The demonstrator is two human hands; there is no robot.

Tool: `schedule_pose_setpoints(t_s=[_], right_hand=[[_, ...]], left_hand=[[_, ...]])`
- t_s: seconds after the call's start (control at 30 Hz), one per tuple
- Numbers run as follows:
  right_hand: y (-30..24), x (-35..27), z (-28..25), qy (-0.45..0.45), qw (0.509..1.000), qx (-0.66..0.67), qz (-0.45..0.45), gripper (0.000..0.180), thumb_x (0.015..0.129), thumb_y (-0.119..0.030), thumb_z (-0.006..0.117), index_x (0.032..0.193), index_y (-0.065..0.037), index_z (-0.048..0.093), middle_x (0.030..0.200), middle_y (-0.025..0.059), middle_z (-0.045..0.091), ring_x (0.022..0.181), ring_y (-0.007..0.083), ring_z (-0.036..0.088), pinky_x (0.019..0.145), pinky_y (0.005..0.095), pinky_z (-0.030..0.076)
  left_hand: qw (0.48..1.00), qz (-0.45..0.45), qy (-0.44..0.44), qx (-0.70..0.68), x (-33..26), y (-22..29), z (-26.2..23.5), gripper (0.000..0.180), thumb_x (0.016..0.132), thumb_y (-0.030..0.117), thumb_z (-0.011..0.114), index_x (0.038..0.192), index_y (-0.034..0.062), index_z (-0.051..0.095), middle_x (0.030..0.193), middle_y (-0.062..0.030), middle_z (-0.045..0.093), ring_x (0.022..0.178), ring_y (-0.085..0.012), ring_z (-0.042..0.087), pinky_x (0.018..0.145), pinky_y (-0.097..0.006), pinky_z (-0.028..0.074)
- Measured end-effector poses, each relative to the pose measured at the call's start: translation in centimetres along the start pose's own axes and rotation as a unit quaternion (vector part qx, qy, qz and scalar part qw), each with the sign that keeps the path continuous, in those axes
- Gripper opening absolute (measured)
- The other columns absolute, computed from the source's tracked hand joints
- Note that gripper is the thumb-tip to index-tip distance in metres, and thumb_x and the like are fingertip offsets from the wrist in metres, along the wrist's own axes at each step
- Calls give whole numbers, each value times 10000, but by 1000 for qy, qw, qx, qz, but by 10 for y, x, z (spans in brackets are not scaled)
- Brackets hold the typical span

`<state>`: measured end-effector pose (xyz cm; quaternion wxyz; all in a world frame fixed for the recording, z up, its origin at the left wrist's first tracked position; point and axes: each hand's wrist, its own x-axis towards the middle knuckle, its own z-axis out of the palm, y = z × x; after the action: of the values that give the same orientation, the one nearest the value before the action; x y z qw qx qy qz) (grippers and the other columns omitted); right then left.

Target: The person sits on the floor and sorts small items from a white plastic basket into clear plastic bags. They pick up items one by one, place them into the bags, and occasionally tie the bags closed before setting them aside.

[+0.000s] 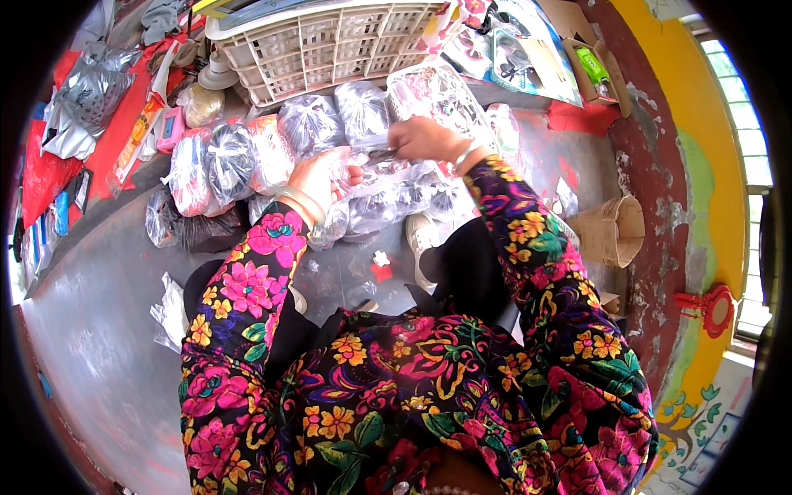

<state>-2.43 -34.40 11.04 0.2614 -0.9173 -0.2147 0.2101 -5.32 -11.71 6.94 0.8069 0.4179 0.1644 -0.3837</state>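
My left hand [313, 183] is curled round a crinkled clear plastic bag [341, 167]; what is inside it is hard to make out. Just to the right, my right hand [429, 139] is closed at the near edge of a small white basket [464, 92] of mixed small items. Its fingertips point left, and whatever they pinch is hidden. Below both hands lies a row of clear bags with dark contents [371, 210]. Beyond them sit two knotted bags, one dark [310, 125] and one beside it [363, 113]. More filled bags [231, 163] are heaped left of my left hand.
A large cream plastic crate [326, 54] stands at the far side. Red cloth and loose goods [107, 115] spread at the left. To the right are a cardboard box [590, 66] and a woven tan container [606, 231] beside the wall. My shoe [421, 247] is below the bags.
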Motion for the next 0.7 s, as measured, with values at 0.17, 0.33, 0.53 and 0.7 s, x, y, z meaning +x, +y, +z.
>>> schedule_pose_setpoints(t_s=[0.17,0.33,0.53,0.7], right_hand=[[16,28,58,58,962,-244,105,185,749,-84,474,921,-42,527,763,161,604,757,313,597,663,401,467],[18,37,57,61,953,-267,128,190,759,-89,460,909,-16,552,808,162,612,774,301,603,669,390,479],[22,40,35,72,948,-278,137,171,753,-91,474,864,-35,592,830,163,613,787,298,603,693,371,481],[27,42,56,55,941,-325,74,133,740,-89,498,835,-44,579,772,147,611,748,289,605,655,378,475]], left_hand=[[1000,-20,2,16,-3,5,1,256,805,232,549,978,44,560,730,-96,603,630,-188,591,552,-259,436],[1000,-17,7,7,-7,7,6,247,804,226,553,969,41,558,722,-96,602,620,-185,589,538,-253,439],[1000,-16,-10,4,-7,7,-2,232,805,220,551,949,39,565,726,-94,601,622,-183,589,548,-255,443],[1000,-8,13,15,-8,5,7,282,805,255,535,922,9,605,694,-87,606,579,-162,580,488,-224,407]])
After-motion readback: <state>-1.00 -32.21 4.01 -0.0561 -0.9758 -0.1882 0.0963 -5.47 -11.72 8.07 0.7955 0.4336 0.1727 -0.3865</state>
